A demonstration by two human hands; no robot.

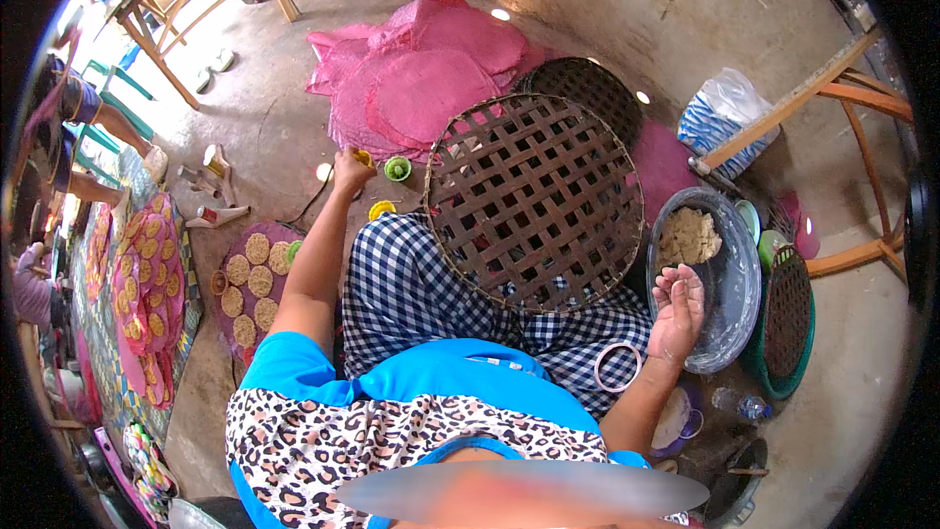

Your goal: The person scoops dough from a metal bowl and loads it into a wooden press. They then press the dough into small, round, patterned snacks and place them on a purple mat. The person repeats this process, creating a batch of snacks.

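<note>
Blue-and-white sack (pixel 717 123) beside wooden frame (pixel 805 91)

Your left hand (pixel 351 172) can pass leftward over open floor (pixel 269 118). The woven tray (pixel 534 204) blocks your way across to the grey basin (pixel 727 299).

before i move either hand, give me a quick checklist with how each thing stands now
1. Left hand has a grip: ok, it holds a small yellow object.
2. Right hand free: ok, open with nothing visible in it.
3. Beige lump of dough inside the round dark-grey basin: ok.
4. Large round brown woven tray held steady: not ok, neither hand is on it.
5. Small round green cup empty: cannot tell, too small to see.
</note>
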